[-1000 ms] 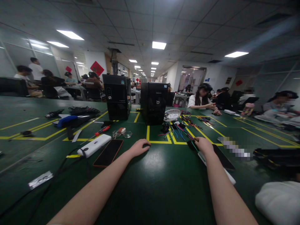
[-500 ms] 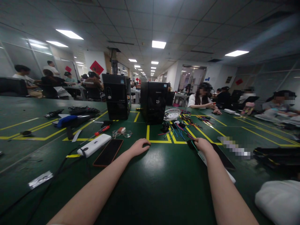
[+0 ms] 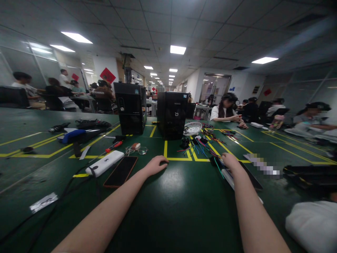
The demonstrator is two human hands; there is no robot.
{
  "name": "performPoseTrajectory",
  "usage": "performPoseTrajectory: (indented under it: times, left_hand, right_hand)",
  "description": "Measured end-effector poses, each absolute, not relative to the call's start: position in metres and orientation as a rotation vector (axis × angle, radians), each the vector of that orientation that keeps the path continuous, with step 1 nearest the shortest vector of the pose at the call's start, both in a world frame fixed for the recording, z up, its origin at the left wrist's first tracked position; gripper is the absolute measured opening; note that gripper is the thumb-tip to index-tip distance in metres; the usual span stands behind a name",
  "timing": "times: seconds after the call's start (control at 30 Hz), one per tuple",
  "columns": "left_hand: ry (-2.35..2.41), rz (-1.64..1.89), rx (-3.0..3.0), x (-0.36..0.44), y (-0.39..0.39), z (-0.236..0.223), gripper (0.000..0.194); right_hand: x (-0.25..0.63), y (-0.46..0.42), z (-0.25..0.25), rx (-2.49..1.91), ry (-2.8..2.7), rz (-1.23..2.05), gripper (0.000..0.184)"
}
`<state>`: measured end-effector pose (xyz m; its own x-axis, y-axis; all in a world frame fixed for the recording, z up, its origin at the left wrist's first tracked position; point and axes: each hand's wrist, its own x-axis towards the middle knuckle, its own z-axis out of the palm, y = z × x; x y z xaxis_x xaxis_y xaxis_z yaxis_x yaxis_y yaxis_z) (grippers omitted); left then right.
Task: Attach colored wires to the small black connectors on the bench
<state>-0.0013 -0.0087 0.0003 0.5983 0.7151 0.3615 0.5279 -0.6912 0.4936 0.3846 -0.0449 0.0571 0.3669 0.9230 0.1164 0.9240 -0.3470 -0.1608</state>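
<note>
My left hand (image 3: pixel 157 165) rests on the green tabletop, fingers slightly bent and apart, holding nothing. To its left lies a dark phone (image 3: pixel 121 171) with an orange-brown edge. My right hand (image 3: pixel 229 162) is low over the table on the right. Its fingers point away from me and are mostly hidden, so whether they grip anything does not show. Just left of them is a small black part (image 3: pixel 213 161) with a green wire (image 3: pixel 219 168). A white, flat object (image 3: pixel 228 177) and a dark flat panel (image 3: pixel 251 177) lie partly under my right forearm.
Two black computer cases (image 3: pixel 130 109) (image 3: pixel 172 116) stand ahead. Coloured cables (image 3: pixel 198 146) and a white basket (image 3: pixel 192 128) lie right of them. Left are a white power strip (image 3: pixel 106 163), glasses (image 3: pixel 143 150) and a red-handled screwdriver (image 3: pixel 114 146). A person (image 3: pixel 226 109) sits across the table.
My right hand has shifted slightly right, away from the small black part, and more of the green wire shows. My left hand has stayed in place.
</note>
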Motion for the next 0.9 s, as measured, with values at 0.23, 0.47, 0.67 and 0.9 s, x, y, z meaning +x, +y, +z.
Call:
performPoseTrajectory:
  times: [0.23,0.47,0.67,0.9]
  left_hand:
    - [1.014,0.775,2.501,-0.002,-0.008,0.0,0.022]
    - [1.005,0.779,2.512,-0.001,-0.01,0.003,0.022]
    - [1.004,0.763,2.497,-0.002,-0.013,0.006,0.024]
    - [1.0,0.782,2.528,-0.002,-0.008,0.0,0.023]
  right_hand:
    - [0.38,-0.043,0.057,-2.36,-1.616,-0.03,0.032]
    - [0.377,-0.042,0.053,-2.353,-1.711,-0.03,0.022]
    - [0.375,-0.041,0.05,-2.375,-1.734,-0.029,0.021]
    - [0.37,-0.043,0.051,-2.399,-1.739,-0.08,0.021]
